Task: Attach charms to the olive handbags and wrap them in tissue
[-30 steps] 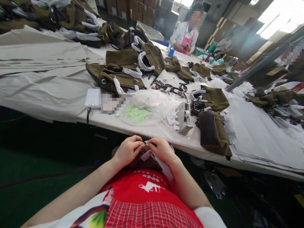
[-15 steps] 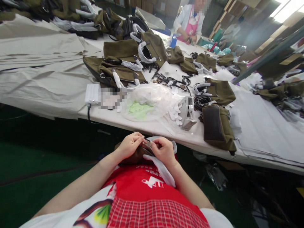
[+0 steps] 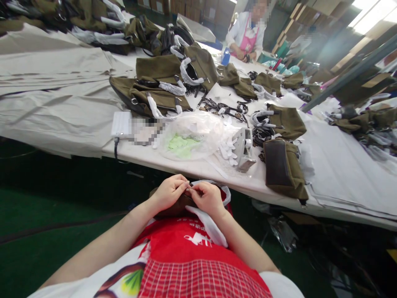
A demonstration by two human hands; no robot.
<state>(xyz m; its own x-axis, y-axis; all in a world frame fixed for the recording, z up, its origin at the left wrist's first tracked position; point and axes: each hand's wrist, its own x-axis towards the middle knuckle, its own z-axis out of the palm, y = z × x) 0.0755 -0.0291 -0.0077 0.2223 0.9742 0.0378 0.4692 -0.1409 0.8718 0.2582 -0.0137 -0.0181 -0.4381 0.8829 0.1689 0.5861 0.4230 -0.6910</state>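
Note:
A brown-olive handbag [image 3: 175, 208] rests in my lap against the red apron, its white-wrapped handles [image 3: 208, 223] looping out on the right. My left hand [image 3: 170, 192] is closed on the bag's upper edge, thumb and fingers pinched together. Close beside it, nearly fingertip to fingertip, my right hand [image 3: 208, 198] pinches at a small shiny metal fitting [image 3: 187, 189] on the bag. The fingers cover most of this fitting, so its exact kind is hidden.
The white-covered table [image 3: 142, 159] starts just beyond my hands. On it lie a plastic bag with green pieces [image 3: 182, 145], a grey metal dispenser [image 3: 245, 149], a white box with a cable [image 3: 121, 125], an olive bag [image 3: 285, 167] and black straps [image 3: 223, 106]. A co-worker [image 3: 246, 39] stands opposite.
My right hand has moved slightly left, bringing its fingertips up to those of my left hand at the fitting. My left hand has barely moved.

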